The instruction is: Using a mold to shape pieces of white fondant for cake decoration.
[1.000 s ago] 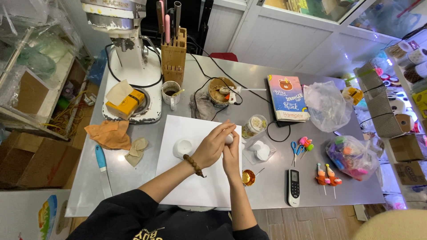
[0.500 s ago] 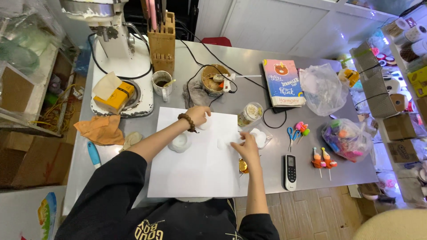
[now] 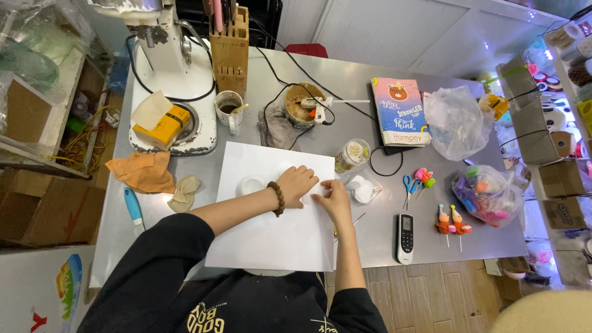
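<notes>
Two hands meet near the right edge of a white sheet (image 3: 271, 240) lying at the front edge of the steel table (image 3: 345, 68). The left hand (image 3: 297, 184), a bead bracelet (image 3: 277, 198) on its wrist, lies flat and open on the sheet. The right hand (image 3: 333, 198) curls beside it, fingertips touching; whether it pinches anything I cannot tell. A white round lump (image 3: 250, 185) sits just left of the bracelet.

We see a white sheet (image 3: 271, 234) lying flat on the table, one corner over the near edge. On it sit a white round lump (image 3: 251, 184) at its left and a small white piece (image 3: 310, 198), mostly hidden.
</notes>
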